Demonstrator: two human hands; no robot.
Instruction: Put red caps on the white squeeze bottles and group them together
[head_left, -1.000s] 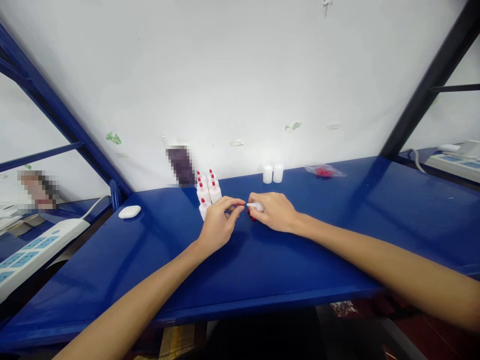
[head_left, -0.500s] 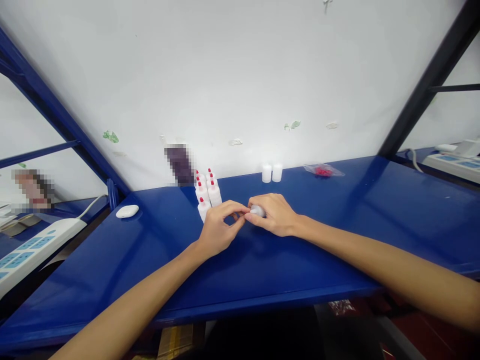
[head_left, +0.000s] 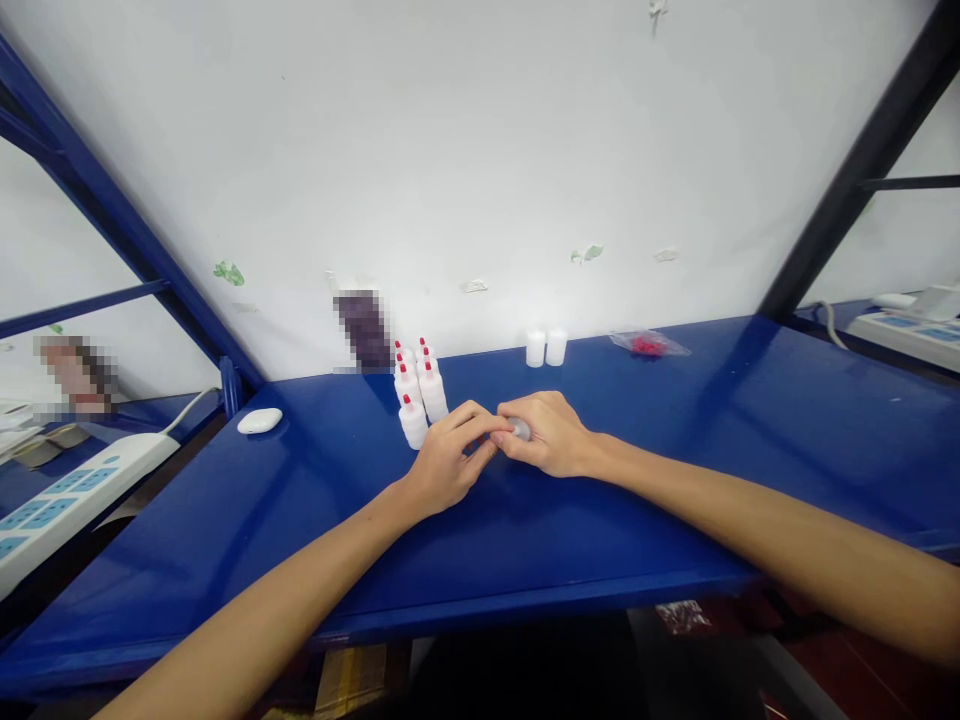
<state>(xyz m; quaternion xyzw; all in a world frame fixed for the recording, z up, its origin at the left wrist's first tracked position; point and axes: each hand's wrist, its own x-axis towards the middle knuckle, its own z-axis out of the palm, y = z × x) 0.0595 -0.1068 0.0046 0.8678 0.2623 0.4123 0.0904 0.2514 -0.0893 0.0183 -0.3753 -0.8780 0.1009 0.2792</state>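
Note:
My right hand is wrapped round a small whitish squeeze bottle, its shoulder pointing left and most of its body hidden in the palm. Fingertips of my left hand are pinched together at the nozzle end; whatever sits between them is covered. Just behind the left hand, several white bottles with red tips stand upright in two rows. Farther back are two white bottles without red tips. A clear plastic bag with small red caps lies to their right.
The blue table runs up to a white wall. A white rounded case lies at the left. Blue frame posts rise at both sides, and a white power strip is beyond the left edge.
The left fingers have closed further over the nozzle end, covering more of it. My right hand keeps its hold on the bottle. The whole view has shifted slightly.

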